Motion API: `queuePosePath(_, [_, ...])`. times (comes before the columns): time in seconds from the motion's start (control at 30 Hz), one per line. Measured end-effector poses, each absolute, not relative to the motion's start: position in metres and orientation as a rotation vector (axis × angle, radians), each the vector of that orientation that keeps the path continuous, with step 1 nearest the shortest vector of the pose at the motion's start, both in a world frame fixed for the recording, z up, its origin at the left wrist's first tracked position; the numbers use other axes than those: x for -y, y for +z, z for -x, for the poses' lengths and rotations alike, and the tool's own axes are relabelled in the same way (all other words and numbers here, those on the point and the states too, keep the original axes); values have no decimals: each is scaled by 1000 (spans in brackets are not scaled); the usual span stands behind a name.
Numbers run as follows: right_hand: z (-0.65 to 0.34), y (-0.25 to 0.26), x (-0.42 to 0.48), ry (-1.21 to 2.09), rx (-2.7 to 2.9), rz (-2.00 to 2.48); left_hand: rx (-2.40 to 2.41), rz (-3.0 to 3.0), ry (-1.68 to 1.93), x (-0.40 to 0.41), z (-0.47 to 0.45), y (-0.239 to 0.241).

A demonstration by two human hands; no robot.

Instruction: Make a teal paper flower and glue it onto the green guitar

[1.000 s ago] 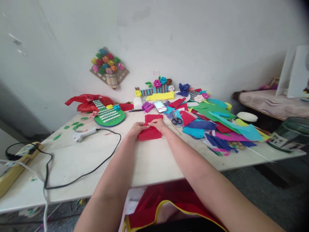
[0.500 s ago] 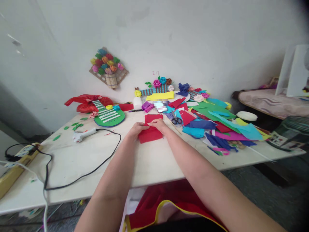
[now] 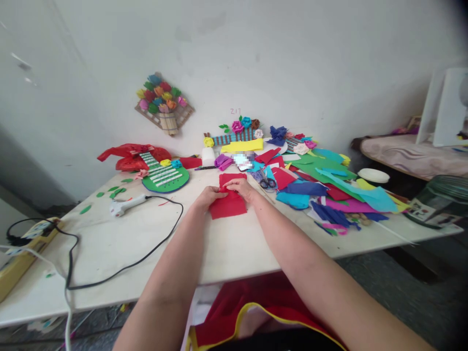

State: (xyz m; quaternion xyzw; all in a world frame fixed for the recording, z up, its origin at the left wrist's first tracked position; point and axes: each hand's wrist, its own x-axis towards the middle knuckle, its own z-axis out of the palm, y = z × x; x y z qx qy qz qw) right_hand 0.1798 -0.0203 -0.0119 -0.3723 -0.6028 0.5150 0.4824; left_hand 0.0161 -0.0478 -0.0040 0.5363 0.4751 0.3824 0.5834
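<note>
A red sheet of crepe paper (image 3: 228, 208) lies on the white table in front of me, its far part reaching beyond my fingers. My left hand (image 3: 209, 196) grips it at the left side, fingers pressed together near its middle. From the right, my right hand (image 3: 240, 187) pinches the same paper, thumb and fingertips close to those of the left. A small raised fold shows between the two hands. Just right of the paper are black-handled scissors (image 3: 267, 183).
Left are a glue gun (image 3: 127, 204) with a looping black cord, a green guitar-shaped craft (image 3: 166, 178) and a yellow power strip (image 3: 27, 251). Coloured paper scraps (image 3: 307, 189) pile up on the right, near a glass jar (image 3: 440, 202). A white tabletop edge (image 3: 241, 278) runs close to me.
My right hand has shifted slightly, its fingers bending over the fold. The left hand stays almost in place, and the paper's near edge sits a little lower.
</note>
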Motion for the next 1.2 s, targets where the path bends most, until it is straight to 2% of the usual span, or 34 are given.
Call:
queuePosePath(0.3, [-182,-11,21,1292,1472,913,-1064,-1216,857,54,-17,4])
queuePosePath(0.77, [-178,-23,13,1090,1573,893,-1058,-1265,838,54,-17,3])
queuePosePath(1.0, [-177,-13,21,1204,1519,916,-1079,-1250,848,52,-17,2])
queuePosePath(1.2, [-170,-12,25,1008,1612,958,-1078,-1304,827,49,-15,-1])
